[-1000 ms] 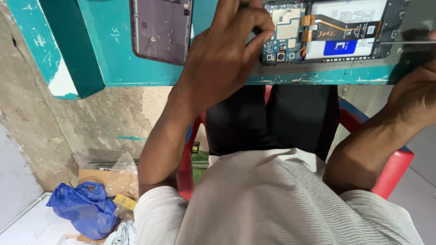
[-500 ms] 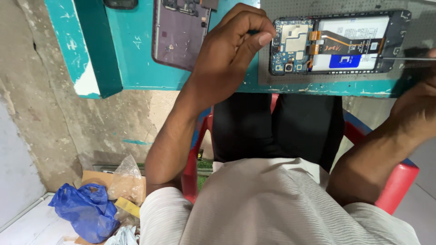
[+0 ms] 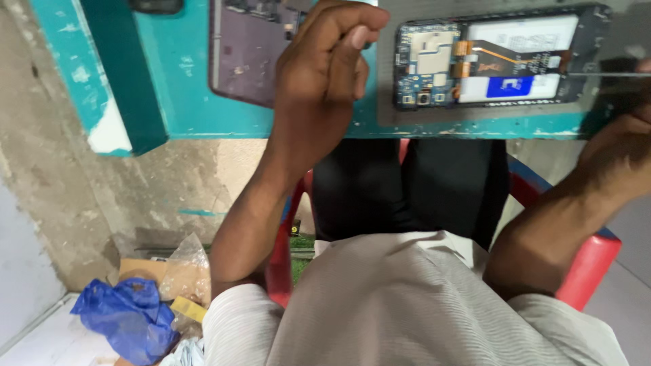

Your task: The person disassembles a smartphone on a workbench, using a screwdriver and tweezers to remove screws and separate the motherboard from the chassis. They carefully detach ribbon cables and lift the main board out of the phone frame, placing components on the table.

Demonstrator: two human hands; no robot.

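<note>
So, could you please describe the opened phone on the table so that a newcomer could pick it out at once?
Start at the teal table across the top of the view. On its grey mat, between the left hand and right hand, lies the opened phone. Unlike the purple back cover beside it, it shows a blue circuit board, an orange ribbon cable and a white battery.
</note>
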